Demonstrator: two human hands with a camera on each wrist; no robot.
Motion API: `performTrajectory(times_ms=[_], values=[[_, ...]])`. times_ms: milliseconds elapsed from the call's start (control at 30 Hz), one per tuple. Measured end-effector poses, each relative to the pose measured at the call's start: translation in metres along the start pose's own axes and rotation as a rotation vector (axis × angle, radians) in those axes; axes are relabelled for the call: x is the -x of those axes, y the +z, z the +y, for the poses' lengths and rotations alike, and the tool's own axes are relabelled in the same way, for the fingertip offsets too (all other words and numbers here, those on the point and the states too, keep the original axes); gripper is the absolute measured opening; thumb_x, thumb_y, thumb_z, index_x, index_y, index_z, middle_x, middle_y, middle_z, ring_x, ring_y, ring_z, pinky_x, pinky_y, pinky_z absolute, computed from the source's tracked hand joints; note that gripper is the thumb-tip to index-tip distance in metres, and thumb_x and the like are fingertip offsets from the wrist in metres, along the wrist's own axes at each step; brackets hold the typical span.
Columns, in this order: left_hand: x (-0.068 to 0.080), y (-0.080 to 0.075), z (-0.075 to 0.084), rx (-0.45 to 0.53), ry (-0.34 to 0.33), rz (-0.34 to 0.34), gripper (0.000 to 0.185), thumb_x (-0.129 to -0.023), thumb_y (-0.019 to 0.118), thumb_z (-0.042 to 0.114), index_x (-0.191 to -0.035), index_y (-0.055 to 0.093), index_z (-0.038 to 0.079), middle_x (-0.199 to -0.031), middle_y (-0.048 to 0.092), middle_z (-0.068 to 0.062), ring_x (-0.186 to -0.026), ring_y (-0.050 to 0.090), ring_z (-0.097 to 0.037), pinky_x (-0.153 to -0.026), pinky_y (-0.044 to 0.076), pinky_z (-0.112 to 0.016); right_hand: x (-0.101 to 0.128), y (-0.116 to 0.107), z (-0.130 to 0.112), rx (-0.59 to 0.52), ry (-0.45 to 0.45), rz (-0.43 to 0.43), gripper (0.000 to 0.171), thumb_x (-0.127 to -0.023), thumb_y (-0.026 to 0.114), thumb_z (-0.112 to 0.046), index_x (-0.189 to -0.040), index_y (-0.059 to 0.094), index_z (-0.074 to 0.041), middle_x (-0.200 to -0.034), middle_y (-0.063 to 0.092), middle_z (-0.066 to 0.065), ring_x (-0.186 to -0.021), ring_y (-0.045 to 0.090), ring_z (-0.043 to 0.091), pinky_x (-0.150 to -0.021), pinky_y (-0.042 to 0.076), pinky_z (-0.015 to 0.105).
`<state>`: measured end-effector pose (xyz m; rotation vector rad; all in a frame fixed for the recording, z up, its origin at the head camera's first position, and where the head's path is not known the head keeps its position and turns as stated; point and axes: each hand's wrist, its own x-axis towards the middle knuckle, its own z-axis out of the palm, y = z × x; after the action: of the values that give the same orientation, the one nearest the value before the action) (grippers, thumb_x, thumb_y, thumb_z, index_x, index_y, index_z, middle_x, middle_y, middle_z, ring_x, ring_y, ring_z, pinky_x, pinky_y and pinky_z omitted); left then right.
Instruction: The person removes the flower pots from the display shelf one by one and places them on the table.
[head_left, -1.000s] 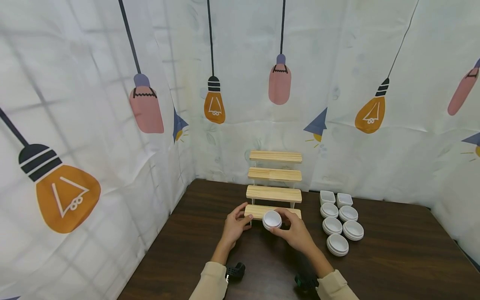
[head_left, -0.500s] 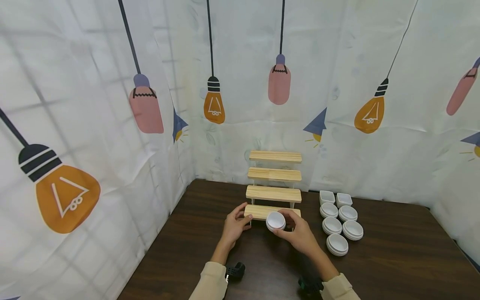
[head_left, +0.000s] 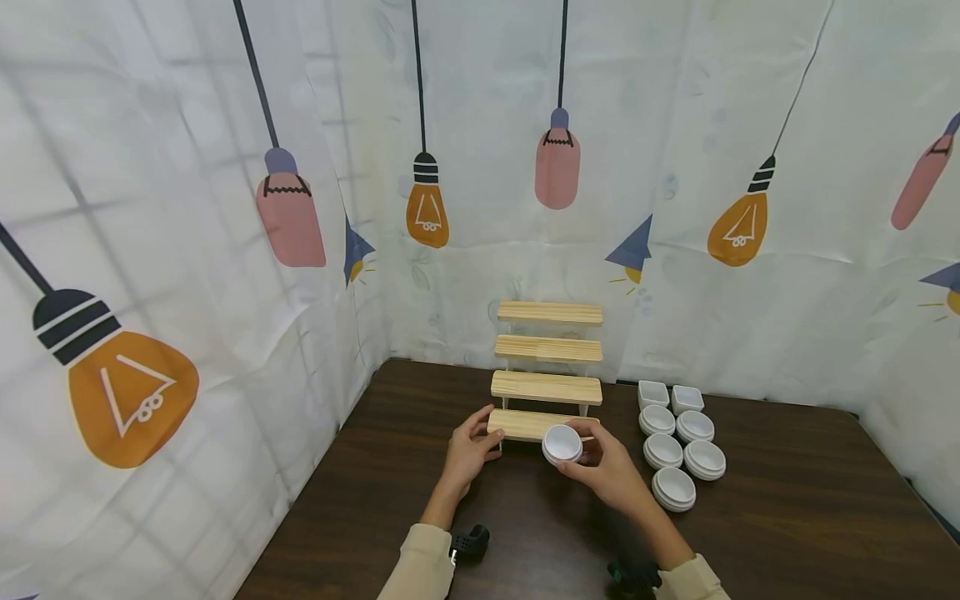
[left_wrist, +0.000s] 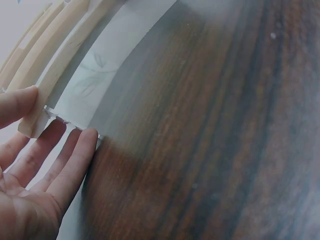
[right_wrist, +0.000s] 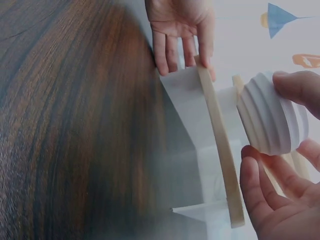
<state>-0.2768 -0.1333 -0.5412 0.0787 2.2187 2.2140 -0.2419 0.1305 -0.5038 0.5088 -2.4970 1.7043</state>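
Note:
In the head view, a four-step wooden display stand (head_left: 546, 386) rises at the middle back of the table. At the left end of its lowest plank (head_left: 521, 424), my left hand (head_left: 465, 457) grips the wood. The left wrist view has the thumb on the plank (left_wrist: 65, 80) and the other fingers (left_wrist: 75, 165) below it. Just in front of the same plank's right part, my right hand (head_left: 613, 472) holds a small stack of white round bowls (head_left: 562, 444). Seen from the right wrist, thumb and fingers surround the ridged stack (right_wrist: 272, 117), apart from the table.
Right of the stand, white round bowls (head_left: 673, 489) sit in several stacks on the dark wooden table (head_left: 810, 508). Two square white dishes (head_left: 687, 399) stand behind them. A white curtain (head_left: 480, 283) printed with lamps closes off the back and left.
My right hand has shifted to the right and slightly toward me with the bowl stack, along the lowest plank. The left hand stays on the plank's left end.

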Motion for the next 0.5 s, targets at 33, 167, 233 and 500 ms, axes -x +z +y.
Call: performTrajectory(times_ms=[33,167,233,500], values=[[0.000,0.000,0.000,-0.003,0.002,-0.001,0.061,-0.098,0.071,0.017,-0.154,0.047,0.012,-0.131,0.064,-0.022,-0.113,0.067,-0.041,-0.083,0.066,-0.039,0.001,-0.001,0.000,-0.008,0.000,-0.001,0.061,-0.079,0.090,-0.017,-0.133,0.061,-0.014,-0.119,0.066,0.014,-0.090,0.068,0.020,-0.078,0.060,0.027],[-0.001,0.000,-0.002,-0.006,0.005,-0.002,0.061,-0.098,0.071,0.018,-0.153,0.048,0.013,-0.129,0.065,-0.021,-0.112,0.067,-0.041,-0.082,0.066,-0.037,0.003,-0.005,-0.002,-0.029,0.002,-0.003,0.062,-0.079,0.090,-0.015,-0.134,0.060,-0.013,-0.122,0.066,0.015,-0.093,0.068,0.019,-0.079,0.060,0.025],[-0.002,0.000,-0.003,-0.007,0.008,-0.004,0.060,-0.098,0.071,0.018,-0.153,0.049,0.014,-0.129,0.065,-0.021,-0.112,0.067,-0.041,-0.082,0.066,-0.037,0.005,-0.007,-0.002,-0.030,-0.002,0.003,0.063,-0.079,0.090,-0.014,-0.134,0.060,-0.012,-0.122,0.067,0.016,-0.094,0.068,0.019,-0.080,0.060,0.025],[-0.001,0.000,0.000,0.003,-0.008,-0.001,0.059,-0.097,0.072,0.017,-0.152,0.050,0.017,-0.129,0.063,-0.020,-0.113,0.066,-0.041,-0.083,0.066,-0.037,0.010,-0.016,0.001,-0.011,-0.019,0.041,0.060,-0.081,0.088,-0.014,-0.134,0.060,-0.011,-0.120,0.069,0.015,-0.095,0.067,0.012,-0.081,0.061,0.025]])
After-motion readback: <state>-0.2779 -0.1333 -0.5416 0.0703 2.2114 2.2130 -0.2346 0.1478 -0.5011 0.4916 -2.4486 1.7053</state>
